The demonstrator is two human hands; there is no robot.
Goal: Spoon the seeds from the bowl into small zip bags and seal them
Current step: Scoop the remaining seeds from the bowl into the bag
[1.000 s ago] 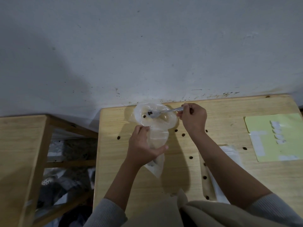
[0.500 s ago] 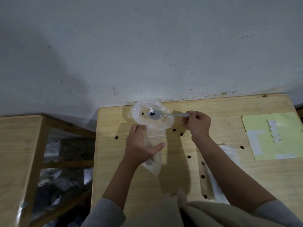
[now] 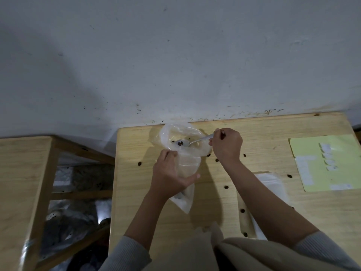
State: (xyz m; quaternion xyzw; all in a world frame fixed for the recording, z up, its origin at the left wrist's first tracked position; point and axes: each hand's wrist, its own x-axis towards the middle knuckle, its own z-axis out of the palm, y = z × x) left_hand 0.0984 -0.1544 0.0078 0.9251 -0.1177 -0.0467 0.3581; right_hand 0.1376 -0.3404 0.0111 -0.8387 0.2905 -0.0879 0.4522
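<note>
A clear plastic bowl (image 3: 168, 136) stands near the far edge of the wooden table (image 3: 263, 133). My right hand (image 3: 226, 146) grips the handle of a metal spoon (image 3: 190, 142), whose scoop lies low inside the bowl with a few dark seeds on and beside it. My left hand (image 3: 170, 175) holds a small clear zip bag (image 3: 188, 169) upright just in front of the bowl, its mouth against the bowl's near rim. A few dark seeds show at the bag's bottom.
Loose dark seeds (image 3: 226, 186) are scattered over the table. A yellow-green sheet (image 3: 332, 178) with white labels lies at the right. A stack of clear bags (image 3: 273, 184) lies under my right forearm. A second wooden table (image 3: 23, 173) stands at the left, past a gap.
The spoon's scoop has dipped lower into the bowl among the seeds, with my right hand tilting its handle up. My left hand keeps the bag in place.
</note>
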